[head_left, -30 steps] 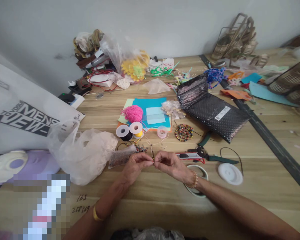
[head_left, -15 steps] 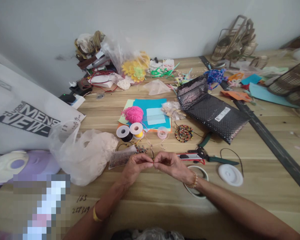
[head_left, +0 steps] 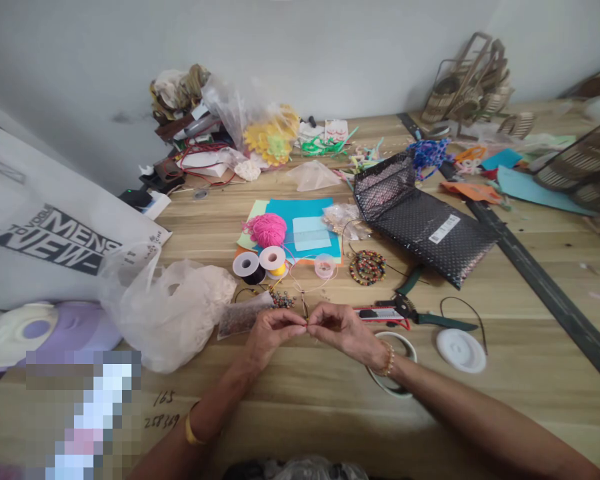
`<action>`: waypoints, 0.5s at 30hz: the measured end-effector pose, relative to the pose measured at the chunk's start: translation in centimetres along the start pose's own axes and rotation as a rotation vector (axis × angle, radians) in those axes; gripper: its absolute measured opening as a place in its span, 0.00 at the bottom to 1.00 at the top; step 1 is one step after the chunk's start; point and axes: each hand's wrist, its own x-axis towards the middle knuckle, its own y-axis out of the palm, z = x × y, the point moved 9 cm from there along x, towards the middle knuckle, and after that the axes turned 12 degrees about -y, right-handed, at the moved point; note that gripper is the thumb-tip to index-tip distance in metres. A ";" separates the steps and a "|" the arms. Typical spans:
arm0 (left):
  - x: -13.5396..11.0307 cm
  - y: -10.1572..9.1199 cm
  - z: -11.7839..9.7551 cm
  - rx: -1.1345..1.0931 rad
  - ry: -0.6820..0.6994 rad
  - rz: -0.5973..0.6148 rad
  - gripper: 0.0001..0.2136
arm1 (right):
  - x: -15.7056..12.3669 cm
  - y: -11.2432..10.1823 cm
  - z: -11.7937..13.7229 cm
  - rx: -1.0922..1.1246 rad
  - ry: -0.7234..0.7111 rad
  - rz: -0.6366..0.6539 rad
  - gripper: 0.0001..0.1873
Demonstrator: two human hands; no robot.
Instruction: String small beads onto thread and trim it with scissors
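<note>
My left hand (head_left: 274,333) and my right hand (head_left: 341,328) meet fingertip to fingertip above the table's middle, both pinched closed. A thin dark cord (head_left: 305,305) runs from between the fingertips toward the back, where it joins a pale loop of thread. What exactly sits at the tips is too small to make out. Close by my left hand is a clear bag of small beads (head_left: 244,313), with loose beads (head_left: 283,299) spilled beside it. A red utility knife (head_left: 380,313) and green-handled pliers (head_left: 405,305) lie just right of my right hand.
Behind the hands stand a black thread spool (head_left: 250,269), a yellow thread spool (head_left: 274,261) and pink yarn (head_left: 267,230). A beaded strand (head_left: 368,267) is coiled near a black bubble mailer (head_left: 425,220). A tape roll (head_left: 395,387) lies under my right wrist; a white spool (head_left: 461,350) is farther right.
Almost nothing differs. Both hands keep the same pinch in the same place, and the objects on the table have not moved.
</note>
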 end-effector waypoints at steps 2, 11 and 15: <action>0.0 0.0 -0.1 0.000 -0.003 0.000 0.05 | 0.0 0.0 0.0 0.019 -0.009 -0.001 0.14; 0.1 -0.1 0.0 -0.010 -0.009 0.002 0.06 | 0.5 0.1 0.0 0.101 -0.007 0.029 0.18; 0.0 0.0 0.1 -0.002 -0.003 0.010 0.06 | 0.5 0.2 -0.1 0.122 -0.010 0.050 0.17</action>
